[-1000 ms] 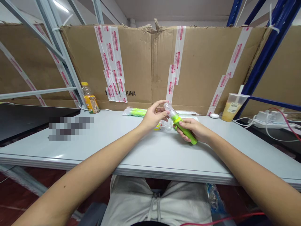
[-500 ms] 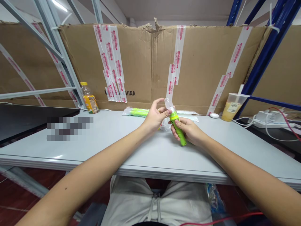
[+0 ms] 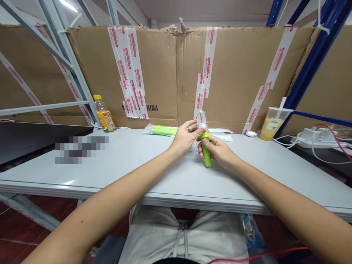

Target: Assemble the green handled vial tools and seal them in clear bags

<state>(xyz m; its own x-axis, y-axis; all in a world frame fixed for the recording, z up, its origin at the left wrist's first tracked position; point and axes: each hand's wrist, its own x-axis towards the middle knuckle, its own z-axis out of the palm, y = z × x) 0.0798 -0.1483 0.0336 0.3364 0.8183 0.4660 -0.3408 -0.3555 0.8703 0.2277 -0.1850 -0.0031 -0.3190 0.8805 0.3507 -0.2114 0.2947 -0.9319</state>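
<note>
Your right hand [image 3: 217, 151] held a bright green handle [image 3: 207, 157], slim and slightly ridged, its closed lower end pointing down above the bench [image 3: 176, 172]. A yellow-green collar [image 3: 205, 136] ringed its top. Above that stood a transparent, round-tipped dome [image 3: 201, 117], its lower part pinched by your left hand [image 3: 187, 137]. The assembly was near upright, its top tilted slightly to your left. A small clear piece [image 3: 194, 147], partly hidden behind your hands, lay on the bench; its shape could not be determined.

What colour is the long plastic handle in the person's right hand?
The long plastic handle is bright lime green, best seen in the head view.
</note>
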